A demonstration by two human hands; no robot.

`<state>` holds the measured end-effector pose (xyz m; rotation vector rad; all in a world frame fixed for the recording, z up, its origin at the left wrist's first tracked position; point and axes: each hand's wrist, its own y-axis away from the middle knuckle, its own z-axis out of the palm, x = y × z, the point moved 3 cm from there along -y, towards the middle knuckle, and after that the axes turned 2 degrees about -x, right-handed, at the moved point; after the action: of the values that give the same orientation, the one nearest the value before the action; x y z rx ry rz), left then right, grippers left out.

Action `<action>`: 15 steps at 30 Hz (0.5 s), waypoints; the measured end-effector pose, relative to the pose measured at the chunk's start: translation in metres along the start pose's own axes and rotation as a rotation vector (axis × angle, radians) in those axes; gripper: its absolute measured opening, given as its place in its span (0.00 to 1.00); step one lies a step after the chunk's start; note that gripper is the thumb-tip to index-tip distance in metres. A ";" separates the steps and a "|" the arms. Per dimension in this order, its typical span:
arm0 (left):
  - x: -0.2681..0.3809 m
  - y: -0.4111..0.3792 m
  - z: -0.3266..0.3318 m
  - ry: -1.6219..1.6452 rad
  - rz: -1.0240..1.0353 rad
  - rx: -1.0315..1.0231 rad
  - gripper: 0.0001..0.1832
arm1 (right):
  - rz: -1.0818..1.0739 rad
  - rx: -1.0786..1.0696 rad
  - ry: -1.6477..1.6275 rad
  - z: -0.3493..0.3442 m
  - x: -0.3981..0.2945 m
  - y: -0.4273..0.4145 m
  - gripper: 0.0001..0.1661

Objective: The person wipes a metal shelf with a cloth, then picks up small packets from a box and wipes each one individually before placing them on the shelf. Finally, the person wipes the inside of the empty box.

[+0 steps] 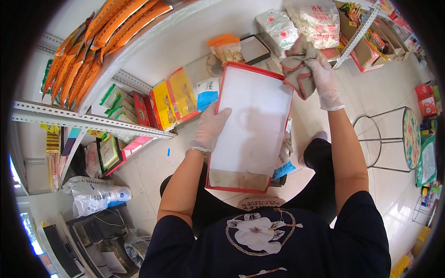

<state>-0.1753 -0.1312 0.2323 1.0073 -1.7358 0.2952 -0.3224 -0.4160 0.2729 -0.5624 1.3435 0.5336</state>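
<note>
A large shallow box or lid with red edges and a white inside [252, 128] is tilted in front of me, with a brownish stained strip along its near end. My left hand [212, 127], in a thin clear glove, grips its left edge, thumb over the white inside. A grey-brown cloth with red trim [300, 73] hangs bunched in my right hand [323, 78], also gloved, just beyond the box's upper right corner. Behind the box lie an orange-topped clear packet [226, 48], a black-rimmed tray [255, 49] and a blue and white packet [208, 93].
Perforated metal shelving [94, 120] holds orange packets [120, 26] and yellow packages [174, 97] on the left. Plastic bags [314, 24] and cardboard boxes [370, 52] stand at the back right. A metal-framed stool with a floral seat [411, 138] lies on its side at right.
</note>
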 end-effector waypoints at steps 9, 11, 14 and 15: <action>-0.003 0.001 0.041 -0.397 0.157 -0.051 0.19 | -1.046 -0.533 1.184 0.109 0.000 0.073 0.24; -0.013 0.001 0.048 -0.497 0.207 -0.149 0.19 | -0.928 -0.620 1.285 0.105 0.020 0.069 0.22; -0.002 0.008 0.048 -0.376 0.202 -0.140 0.20 | -0.861 -0.606 1.290 0.094 0.024 0.057 0.20; 0.005 0.011 0.046 -0.405 0.161 -0.168 0.19 | -0.861 -0.578 1.267 0.091 0.023 0.051 0.19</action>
<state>-0.2140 -0.1555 0.2208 0.8457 -2.1743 0.0437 -0.2846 -0.3172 0.2587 -2.0613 1.8678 -0.2744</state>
